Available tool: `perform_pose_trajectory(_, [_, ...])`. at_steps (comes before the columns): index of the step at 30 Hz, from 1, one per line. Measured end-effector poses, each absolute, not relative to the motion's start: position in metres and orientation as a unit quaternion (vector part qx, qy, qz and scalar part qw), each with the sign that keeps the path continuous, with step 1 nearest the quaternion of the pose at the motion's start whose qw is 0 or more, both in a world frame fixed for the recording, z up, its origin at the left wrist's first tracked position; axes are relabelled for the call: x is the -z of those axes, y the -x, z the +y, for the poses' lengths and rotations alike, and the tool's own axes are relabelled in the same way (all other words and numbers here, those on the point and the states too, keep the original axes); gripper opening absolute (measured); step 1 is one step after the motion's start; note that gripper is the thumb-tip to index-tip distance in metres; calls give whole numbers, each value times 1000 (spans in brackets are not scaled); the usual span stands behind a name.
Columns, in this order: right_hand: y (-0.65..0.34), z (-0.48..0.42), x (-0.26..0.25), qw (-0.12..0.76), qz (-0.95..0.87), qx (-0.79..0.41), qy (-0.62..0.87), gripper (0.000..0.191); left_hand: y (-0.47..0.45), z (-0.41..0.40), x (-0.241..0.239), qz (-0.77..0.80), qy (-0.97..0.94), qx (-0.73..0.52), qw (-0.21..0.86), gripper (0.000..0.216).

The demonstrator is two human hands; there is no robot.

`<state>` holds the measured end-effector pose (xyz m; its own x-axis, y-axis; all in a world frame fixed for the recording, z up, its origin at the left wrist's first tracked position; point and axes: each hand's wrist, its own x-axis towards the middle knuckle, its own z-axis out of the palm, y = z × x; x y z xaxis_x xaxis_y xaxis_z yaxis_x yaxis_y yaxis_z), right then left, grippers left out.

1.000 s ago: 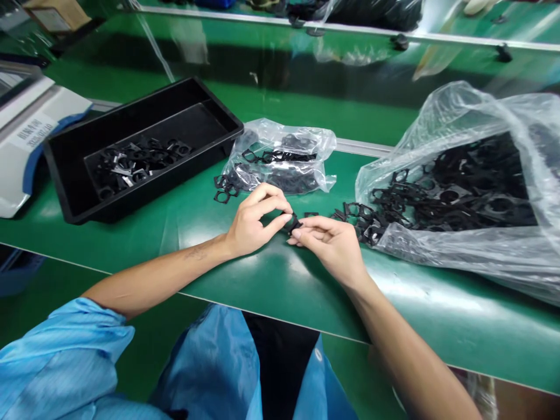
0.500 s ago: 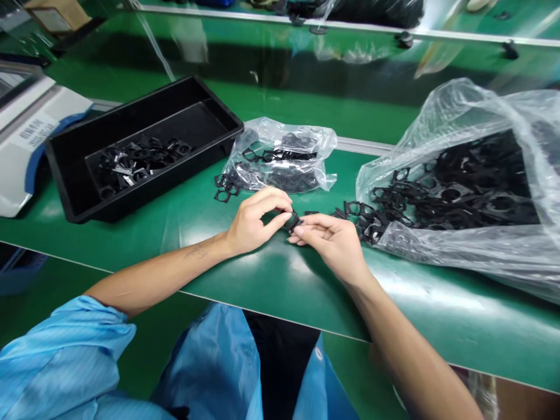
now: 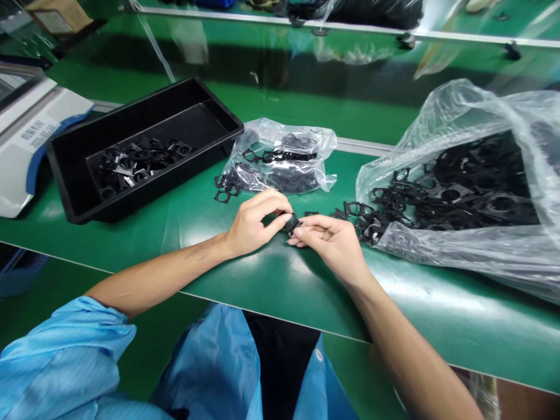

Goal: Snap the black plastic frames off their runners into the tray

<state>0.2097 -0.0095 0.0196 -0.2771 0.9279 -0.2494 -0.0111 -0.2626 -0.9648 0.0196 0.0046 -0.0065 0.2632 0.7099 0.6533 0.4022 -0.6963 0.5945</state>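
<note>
Between my two hands is a small black plastic part point(image 3: 293, 224), held above the green table point(image 3: 262, 279). My left hand point(image 3: 261, 221) pinches its left side with thumb and fingertips. From the right, my right hand point(image 3: 331, 240) grips the same part between thumb and forefinger; the fingers cover much of it. Just behind the right hand, loose black frames with round holes point(image 3: 356, 211) spill from a large clear plastic bag point(image 3: 441, 248). Beyond the left hand lies a smaller clear bag point(image 3: 301, 182) with similar black frames in and beside it.
A black tray point(image 3: 219, 140) at the left holds a heap of black parts with some shiny pieces. Left of it stands a white and blue machine point(image 3: 26, 146). A metal-edged shelf point(image 3: 367, 29) with more items runs along the back.
</note>
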Motion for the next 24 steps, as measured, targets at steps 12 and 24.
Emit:
perform_pose_trajectory(12, [-209, -15, -10, 437, -597, -466, 485, 29, -23, -1, 4, 345, -771, -523, 117, 7])
perform_pose_trajectory(24, [-211, -17, -11, 437, -660, -364, 491, 14, -21, -1, 3, 357, -759, -523, 149, 8])
